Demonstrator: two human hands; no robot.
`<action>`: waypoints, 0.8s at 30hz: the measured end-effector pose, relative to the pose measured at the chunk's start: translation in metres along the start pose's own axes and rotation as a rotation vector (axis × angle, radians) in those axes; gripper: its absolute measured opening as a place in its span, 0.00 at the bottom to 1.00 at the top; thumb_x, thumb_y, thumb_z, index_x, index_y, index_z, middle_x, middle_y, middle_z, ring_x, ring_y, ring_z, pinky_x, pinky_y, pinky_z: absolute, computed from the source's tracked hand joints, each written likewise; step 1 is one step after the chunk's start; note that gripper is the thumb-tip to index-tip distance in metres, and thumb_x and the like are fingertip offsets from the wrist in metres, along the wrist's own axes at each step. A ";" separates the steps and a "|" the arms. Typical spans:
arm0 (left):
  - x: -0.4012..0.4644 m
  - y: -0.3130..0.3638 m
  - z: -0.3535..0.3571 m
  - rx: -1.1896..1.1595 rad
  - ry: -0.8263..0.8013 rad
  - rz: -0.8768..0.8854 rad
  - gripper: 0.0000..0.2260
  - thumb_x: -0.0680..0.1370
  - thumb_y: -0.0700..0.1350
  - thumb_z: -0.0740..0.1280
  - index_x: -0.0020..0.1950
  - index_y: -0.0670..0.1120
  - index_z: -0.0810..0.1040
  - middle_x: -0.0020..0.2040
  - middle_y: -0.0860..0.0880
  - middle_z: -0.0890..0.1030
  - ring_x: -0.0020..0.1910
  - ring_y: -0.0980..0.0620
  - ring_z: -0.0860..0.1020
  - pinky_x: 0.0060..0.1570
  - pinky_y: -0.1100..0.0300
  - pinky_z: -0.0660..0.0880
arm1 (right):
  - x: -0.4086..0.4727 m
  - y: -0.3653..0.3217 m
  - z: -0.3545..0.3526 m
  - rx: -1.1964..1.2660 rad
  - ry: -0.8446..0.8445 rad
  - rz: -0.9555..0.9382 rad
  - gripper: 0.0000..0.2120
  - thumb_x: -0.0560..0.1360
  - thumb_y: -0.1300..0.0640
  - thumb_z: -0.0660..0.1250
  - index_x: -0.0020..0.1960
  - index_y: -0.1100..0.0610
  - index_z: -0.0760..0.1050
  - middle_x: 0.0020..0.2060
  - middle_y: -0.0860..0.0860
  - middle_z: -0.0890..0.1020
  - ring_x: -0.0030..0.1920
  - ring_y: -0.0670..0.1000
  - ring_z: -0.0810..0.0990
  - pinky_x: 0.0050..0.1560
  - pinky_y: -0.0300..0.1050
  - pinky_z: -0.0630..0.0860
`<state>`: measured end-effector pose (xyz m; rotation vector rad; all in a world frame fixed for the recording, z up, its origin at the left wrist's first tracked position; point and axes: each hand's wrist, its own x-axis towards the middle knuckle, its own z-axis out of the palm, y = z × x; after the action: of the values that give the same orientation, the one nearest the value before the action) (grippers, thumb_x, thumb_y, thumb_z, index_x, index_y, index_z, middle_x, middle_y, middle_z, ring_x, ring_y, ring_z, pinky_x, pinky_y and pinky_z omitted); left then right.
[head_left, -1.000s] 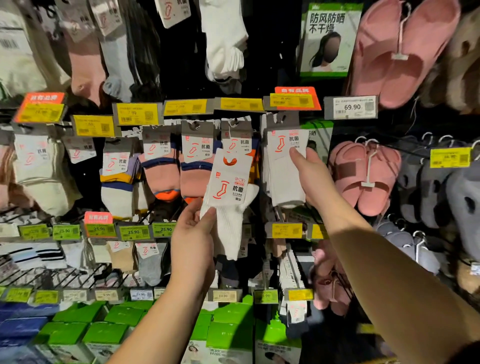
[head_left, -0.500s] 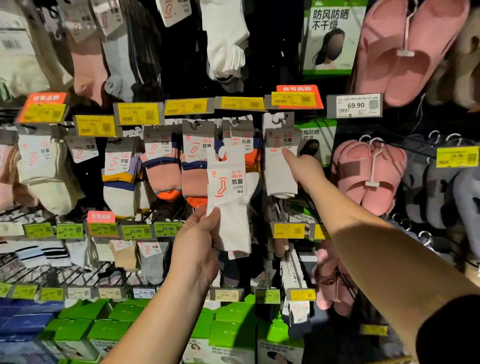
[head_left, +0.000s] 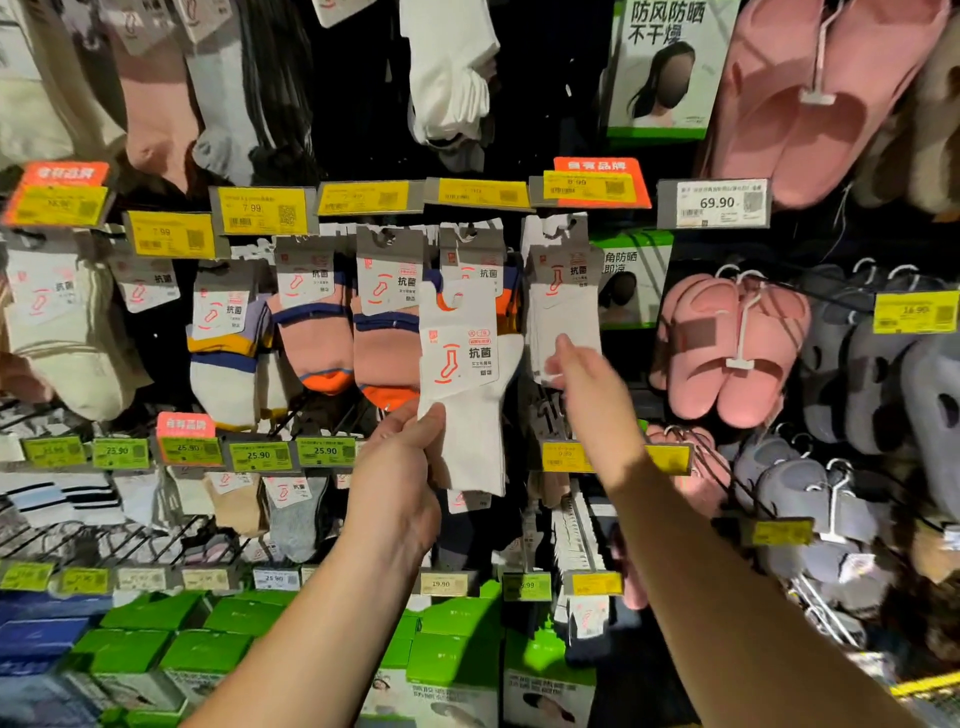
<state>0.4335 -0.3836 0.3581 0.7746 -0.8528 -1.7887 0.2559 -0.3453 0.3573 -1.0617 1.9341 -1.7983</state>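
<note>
White sock pack (head_left: 462, 395), with its card sleeve showing a red sock outline, sits just left of the frame's centre, off any hook and held up in front of the orange-and-navy socks (head_left: 387, 364). The left hand (head_left: 395, 478) pinches it by the lower left edge, thumb in front and fingers curled behind, so the pack stands nearly upright with its hang hole at the top. At centre right, the right hand (head_left: 587, 384) is at the bottom edge of the bunch of hanging white socks (head_left: 563, 306). It is blurred, so I cannot tell whether it pinches them or only touches them. This looks like the matching step, with the loose pack held beside its own kind and ready to hang. The next move would call for lifting the pack up and right, lining its hole up with the peg above that bunch, below the orange-and-yellow price tag (head_left: 589, 187), and sliding it on.
</note>
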 end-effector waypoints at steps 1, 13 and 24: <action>0.000 -0.001 0.002 0.004 -0.004 0.008 0.06 0.81 0.35 0.64 0.55 0.44 0.78 0.35 0.52 0.85 0.29 0.55 0.80 0.25 0.65 0.71 | -0.015 0.001 0.006 0.071 -0.086 0.035 0.15 0.82 0.39 0.56 0.52 0.47 0.76 0.49 0.44 0.81 0.53 0.45 0.79 0.53 0.41 0.73; -0.003 -0.011 0.021 0.481 -0.197 0.061 0.11 0.79 0.36 0.66 0.61 0.42 0.78 0.48 0.42 0.85 0.30 0.56 0.81 0.27 0.64 0.73 | -0.029 0.003 0.007 0.363 -0.185 0.055 0.14 0.82 0.59 0.64 0.68 0.55 0.74 0.60 0.52 0.84 0.58 0.53 0.84 0.58 0.53 0.81; 0.013 -0.007 0.067 0.734 -0.314 0.132 0.09 0.74 0.52 0.71 0.46 0.47 0.80 0.34 0.49 0.83 0.33 0.50 0.79 0.41 0.53 0.75 | 0.020 -0.032 -0.029 0.397 -0.069 0.016 0.08 0.82 0.52 0.64 0.61 0.51 0.76 0.56 0.50 0.85 0.55 0.51 0.85 0.58 0.59 0.81</action>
<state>0.3718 -0.3802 0.3872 0.8680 -1.7793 -1.4885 0.2336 -0.3360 0.3981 -0.9513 1.4556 -1.9961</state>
